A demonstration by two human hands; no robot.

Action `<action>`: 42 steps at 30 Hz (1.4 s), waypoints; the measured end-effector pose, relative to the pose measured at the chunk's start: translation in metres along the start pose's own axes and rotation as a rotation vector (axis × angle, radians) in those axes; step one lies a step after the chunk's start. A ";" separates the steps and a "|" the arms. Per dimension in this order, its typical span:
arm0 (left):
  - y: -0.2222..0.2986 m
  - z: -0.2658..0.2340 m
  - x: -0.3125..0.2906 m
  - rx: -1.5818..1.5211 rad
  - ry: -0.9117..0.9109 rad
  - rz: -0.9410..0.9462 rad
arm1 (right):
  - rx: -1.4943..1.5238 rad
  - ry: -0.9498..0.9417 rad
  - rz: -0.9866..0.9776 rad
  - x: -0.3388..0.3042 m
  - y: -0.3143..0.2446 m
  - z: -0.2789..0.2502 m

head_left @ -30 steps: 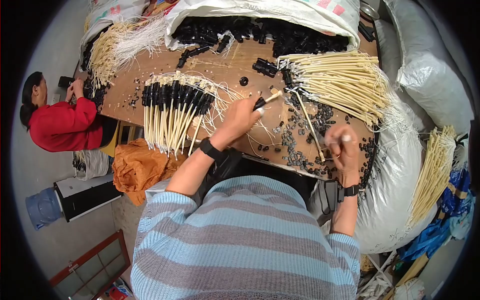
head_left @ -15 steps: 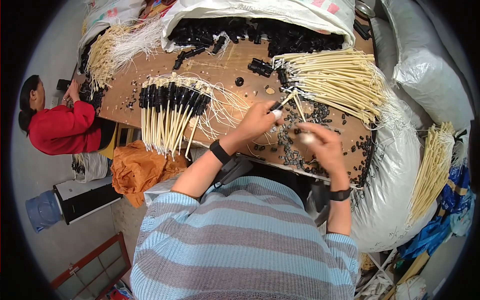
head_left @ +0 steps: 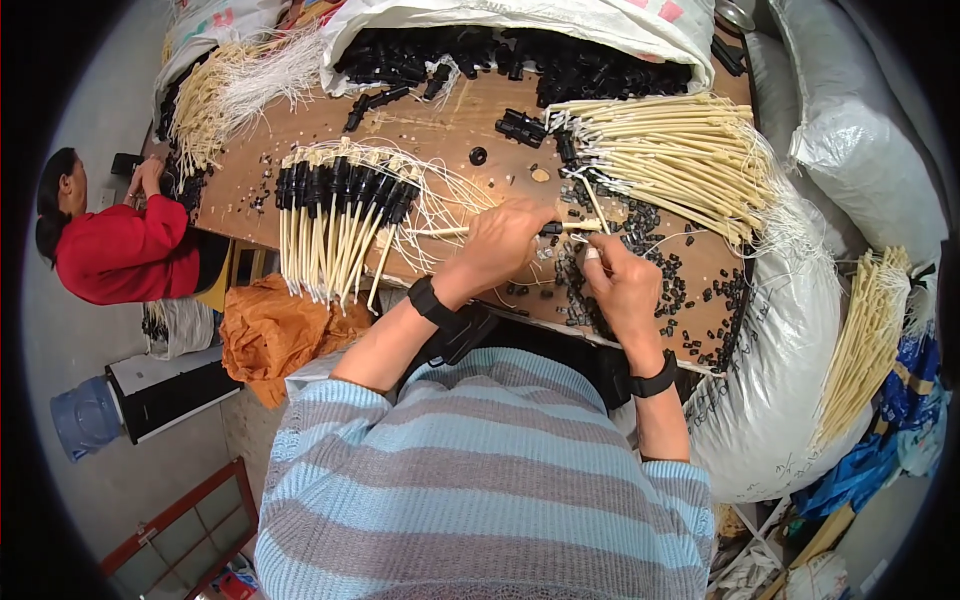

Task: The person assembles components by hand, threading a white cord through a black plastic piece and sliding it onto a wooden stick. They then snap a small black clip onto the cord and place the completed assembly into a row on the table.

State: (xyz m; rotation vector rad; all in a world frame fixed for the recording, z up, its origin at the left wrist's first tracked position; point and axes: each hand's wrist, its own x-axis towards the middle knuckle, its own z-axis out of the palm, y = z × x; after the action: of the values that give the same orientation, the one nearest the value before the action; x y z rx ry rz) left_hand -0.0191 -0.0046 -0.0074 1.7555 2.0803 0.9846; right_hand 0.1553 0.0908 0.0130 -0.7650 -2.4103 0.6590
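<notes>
My left hand (head_left: pixel 508 238) is closed around a cream-coloured tube (head_left: pixel 577 226) with a black fitting (head_left: pixel 550 228) on it. The tube lies roughly level, and its thin end pokes out left of my fist. Close by on the right, my right hand (head_left: pixel 625 285) is pinched at the tube's end, with a wrapped fingertip. Whatever it grips there is too small to make out. Beneath the hands lie many small black pieces (head_left: pixel 690 290). To the left rests a row of cream tubes with black fittings (head_left: pixel 335 200) and loose white cords (head_left: pixel 450 190).
A big bundle of cream tubes (head_left: pixel 670 160) lies at the right. Behind, an open white sack (head_left: pixel 540 15) spills black parts (head_left: pixel 600 75). Full white sacks (head_left: pixel 770 400) flank the table's right edge. A person in red (head_left: pixel 130 250) works at the far left.
My left hand has shifted slightly left and turned the tube from slanted to nearly level. My right hand has moved left and closed in on the tube's end.
</notes>
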 end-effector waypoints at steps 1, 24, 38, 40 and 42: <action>0.003 -0.002 0.001 0.006 -0.008 0.011 | -0.001 0.004 0.009 0.000 0.000 0.001; 0.011 -0.006 0.008 -0.346 0.142 0.265 | 0.309 -0.104 0.004 -0.015 -0.003 0.008; -0.015 0.035 0.041 -0.338 -0.081 -0.245 | 0.445 -0.019 0.583 -0.024 0.022 -0.003; 0.006 0.031 0.033 -0.702 -0.097 -0.288 | 0.452 -0.001 0.608 -0.022 0.024 0.002; 0.024 0.040 0.021 -1.019 -0.016 -0.242 | 0.449 -0.019 0.550 -0.018 0.015 0.007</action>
State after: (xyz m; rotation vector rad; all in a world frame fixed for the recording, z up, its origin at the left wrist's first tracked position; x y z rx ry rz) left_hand 0.0179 0.0295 -0.0167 0.9456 1.2942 1.5383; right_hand 0.1694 0.0881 -0.0064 -1.2228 -1.9441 1.3647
